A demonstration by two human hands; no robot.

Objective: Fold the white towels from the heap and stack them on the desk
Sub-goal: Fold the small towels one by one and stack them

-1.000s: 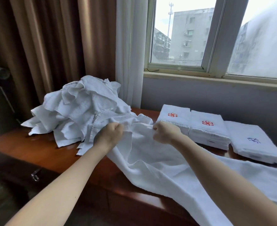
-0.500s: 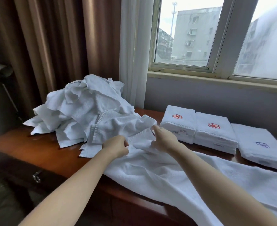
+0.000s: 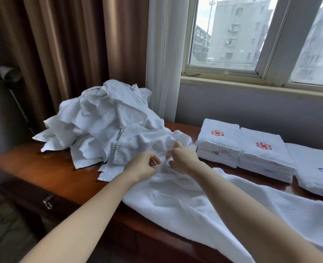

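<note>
Far left, a heap (image 3: 103, 126) of crumpled white towels sits on the brown worktop (image 3: 43, 168), in front of a brown curtain (image 3: 62, 44). At the heap's near right foot the left hand (image 3: 141, 166) and the right hand (image 3: 183, 158) meet, almost touching. Each pinches, with curled fingers, the bunched end of one loose towel (image 3: 195, 205).

From the hands this towel runs rightward and toward the viewer. Its long axis lies diagonally across the worktop, and its near side hangs over the front edge. It looks thick, soft and rumpled, with shallow creases and no fold made yet. Both hands sit at the same end, so neither is nearer. The far end leaves the frame at the right and is judged beyond reach until the hands spread along the edge.

Further right, a row of folded stacks (image 3: 265, 154) stands under the window (image 3: 223, 35): two red-marked, one blue-marked.
</note>
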